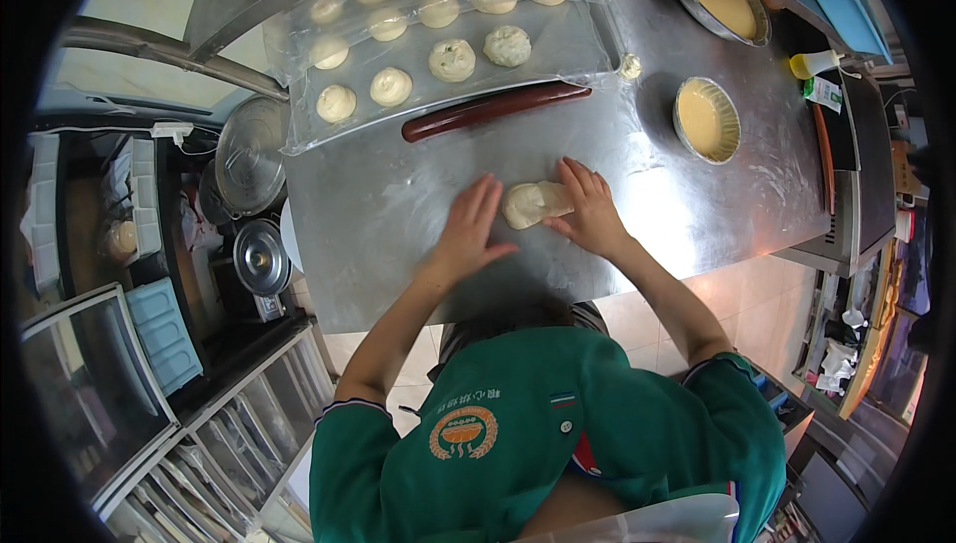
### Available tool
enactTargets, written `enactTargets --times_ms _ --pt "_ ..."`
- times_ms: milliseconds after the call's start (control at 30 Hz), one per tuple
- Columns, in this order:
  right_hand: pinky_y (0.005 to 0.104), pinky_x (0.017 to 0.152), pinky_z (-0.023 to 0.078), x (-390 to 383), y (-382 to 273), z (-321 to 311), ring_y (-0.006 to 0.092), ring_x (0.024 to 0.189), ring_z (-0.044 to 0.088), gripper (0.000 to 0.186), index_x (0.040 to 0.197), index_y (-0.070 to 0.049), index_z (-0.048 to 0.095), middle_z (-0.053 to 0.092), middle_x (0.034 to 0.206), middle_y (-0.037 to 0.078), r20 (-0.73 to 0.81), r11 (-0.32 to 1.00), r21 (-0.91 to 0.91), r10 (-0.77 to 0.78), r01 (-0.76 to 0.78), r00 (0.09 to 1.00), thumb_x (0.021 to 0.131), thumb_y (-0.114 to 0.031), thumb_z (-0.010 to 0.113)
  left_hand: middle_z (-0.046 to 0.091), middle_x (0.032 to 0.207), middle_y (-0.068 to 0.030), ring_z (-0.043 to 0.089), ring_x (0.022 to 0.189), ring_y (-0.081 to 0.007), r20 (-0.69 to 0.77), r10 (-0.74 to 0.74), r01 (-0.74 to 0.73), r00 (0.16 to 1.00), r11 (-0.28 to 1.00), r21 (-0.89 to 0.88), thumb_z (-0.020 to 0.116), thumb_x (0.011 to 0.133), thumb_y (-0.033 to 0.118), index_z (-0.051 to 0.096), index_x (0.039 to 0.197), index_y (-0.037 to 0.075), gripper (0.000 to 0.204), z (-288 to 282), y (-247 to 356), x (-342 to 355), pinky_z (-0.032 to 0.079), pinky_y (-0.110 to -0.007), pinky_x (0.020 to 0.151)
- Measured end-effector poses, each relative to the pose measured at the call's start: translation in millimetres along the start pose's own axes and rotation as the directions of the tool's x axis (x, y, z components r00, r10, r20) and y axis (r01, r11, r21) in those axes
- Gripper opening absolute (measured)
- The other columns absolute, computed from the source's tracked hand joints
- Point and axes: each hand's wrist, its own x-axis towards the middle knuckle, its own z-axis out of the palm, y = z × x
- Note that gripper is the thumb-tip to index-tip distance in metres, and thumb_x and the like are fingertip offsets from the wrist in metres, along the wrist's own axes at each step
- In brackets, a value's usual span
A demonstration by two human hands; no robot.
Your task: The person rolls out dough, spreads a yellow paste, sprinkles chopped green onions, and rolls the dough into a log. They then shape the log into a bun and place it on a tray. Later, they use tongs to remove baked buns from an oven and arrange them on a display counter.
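A small, pale piece of dough (526, 206) lies on the metal table in front of me, rounded at its left end and drawn out toward the right. My right hand (595, 214) is at that right end, thumb on the near side and fingers on the far side, closed about the dough. To the left of the dough, my left hand (470, 224) rests with its fingers stretched and its thumb apart, holding nothing. Beyond both hands lies a dark red-brown rolling pin (498, 111).
Several round dough balls (390, 87) sit on a tray (299, 130) partly under clear plastic film (588, 40). At the right stand a fluted tin of yellow filling (707, 120), a larger bowl (682, 7) and a squeeze bottle (812, 65). Lidded pots (262, 256) stand left of the table.
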Motion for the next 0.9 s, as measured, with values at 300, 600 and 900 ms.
enactTargets --times_ms 300,600,900 --pt "0.0594 0.111 0.032 14.8 16.3 -8.9 0.0352 0.134 0.044 0.079 0.147 -0.012 0.042 0.047 0.142 0.018 0.528 0.966 0.073 0.174 -0.249 0.831 0.079 -0.036 0.074 0.060 0.104 -0.0099 0.064 0.086 -0.0286 -0.014 0.091 -0.083 0.996 0.950 0.300 0.075 0.079 0.023 0.051 0.138 0.008 0.066 43.1 1.6 30.3 0.053 -0.044 0.080" --pt "0.0606 0.117 0.022 -50.5 -27.1 57.6 0.0385 0.146 0.031 0.066 0.146 -0.005 0.046 0.037 0.156 0.019 0.041 0.975 -0.149 -0.162 0.166 0.986 0.089 -0.032 0.065 0.029 0.160 -0.0201 0.029 0.148 -0.0361 0.051 -0.054 0.032 0.997 0.930 0.366 0.067 0.086 0.037 0.035 0.152 0.003 0.081 64.3 64.8 -38.0 0.024 -0.061 0.116" --pt "0.0522 0.118 0.027 8.1 37.2 32.6 0.0315 0.141 0.040 0.060 0.140 -0.004 0.052 0.044 0.152 0.016 0.080 0.972 -0.016 -0.231 0.233 0.970 0.091 -0.035 0.065 0.040 0.153 -0.0170 0.039 0.139 -0.0365 0.131 0.027 -0.069 0.991 0.943 0.326 0.072 0.082 0.047 0.043 0.146 0.002 0.083 38.2 0.2 11.8 0.025 -0.058 0.116"
